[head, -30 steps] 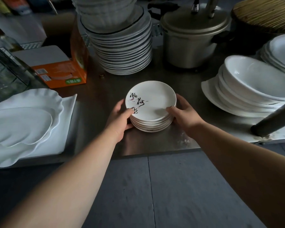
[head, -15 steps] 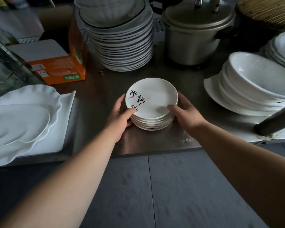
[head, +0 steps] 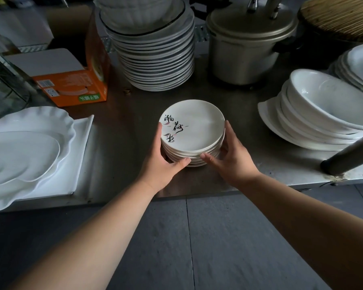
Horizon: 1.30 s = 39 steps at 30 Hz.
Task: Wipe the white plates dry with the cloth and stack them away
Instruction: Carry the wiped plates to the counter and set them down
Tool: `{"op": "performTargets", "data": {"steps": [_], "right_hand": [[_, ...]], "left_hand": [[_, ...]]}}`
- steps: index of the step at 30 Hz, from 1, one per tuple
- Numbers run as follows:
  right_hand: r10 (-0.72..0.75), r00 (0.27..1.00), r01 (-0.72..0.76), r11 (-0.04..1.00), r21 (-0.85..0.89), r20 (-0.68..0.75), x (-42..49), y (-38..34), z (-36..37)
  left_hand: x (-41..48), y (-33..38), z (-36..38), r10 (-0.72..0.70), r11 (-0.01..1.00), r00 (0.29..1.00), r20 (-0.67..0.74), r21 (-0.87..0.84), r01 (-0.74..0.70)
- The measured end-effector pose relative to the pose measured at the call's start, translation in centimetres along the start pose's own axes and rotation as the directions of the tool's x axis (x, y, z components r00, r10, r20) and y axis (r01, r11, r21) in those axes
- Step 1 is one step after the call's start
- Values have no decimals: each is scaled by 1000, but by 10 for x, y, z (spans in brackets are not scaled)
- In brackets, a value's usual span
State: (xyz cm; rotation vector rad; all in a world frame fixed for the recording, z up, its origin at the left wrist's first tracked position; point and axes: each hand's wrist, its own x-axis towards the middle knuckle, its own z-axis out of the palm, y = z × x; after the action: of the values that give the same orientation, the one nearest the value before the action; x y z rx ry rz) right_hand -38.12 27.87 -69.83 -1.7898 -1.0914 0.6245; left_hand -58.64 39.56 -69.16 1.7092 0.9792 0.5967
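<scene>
Clasping a small stack of round white plates with black brush lettering [head: 197, 126] between left hand [head: 159, 166] and right hand [head: 233, 164], thumbs curled on its near side, at the grey steel counter [head: 122, 132] front. Beyond: tall pile of white plates [head: 155, 65], lidded metal pot [head: 239, 53].

We note left hand [head: 161, 164], right hand [head: 232, 160] partly hidden by plate stack [head: 194, 130]; scalloped platter [head: 50, 118] cut by left edge.
</scene>
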Motion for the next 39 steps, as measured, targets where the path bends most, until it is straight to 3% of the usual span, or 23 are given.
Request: {"op": "performTargets", "data": {"steps": [12, 25, 29, 34, 39], "right_hand": [[-25, 1000, 25, 999, -29, -11, 2, -6, 1], [50, 998, -53, 996, -65, -40, 7, -20, 1], [102, 995, -101, 985, -143, -1, 2, -36, -6], [207, 974, -161, 918, -362, 90, -38, -81, -31], [366, 918, -258, 841, -475, 150, -97, -144, -72]], "left_hand": [[10, -9, 0, 8, 998, 1000, -6, 56, -7], [17, 5, -3, -9, 984, 998, -59, 175, 19], [11, 14, -9, -89, 965, 996, -2, 246, 87], [-40, 53, -31, -329, 879, 942, 68, 386, 280], [-109, 118, -66, -392, 831, 912, 117, 470, 297]]}}
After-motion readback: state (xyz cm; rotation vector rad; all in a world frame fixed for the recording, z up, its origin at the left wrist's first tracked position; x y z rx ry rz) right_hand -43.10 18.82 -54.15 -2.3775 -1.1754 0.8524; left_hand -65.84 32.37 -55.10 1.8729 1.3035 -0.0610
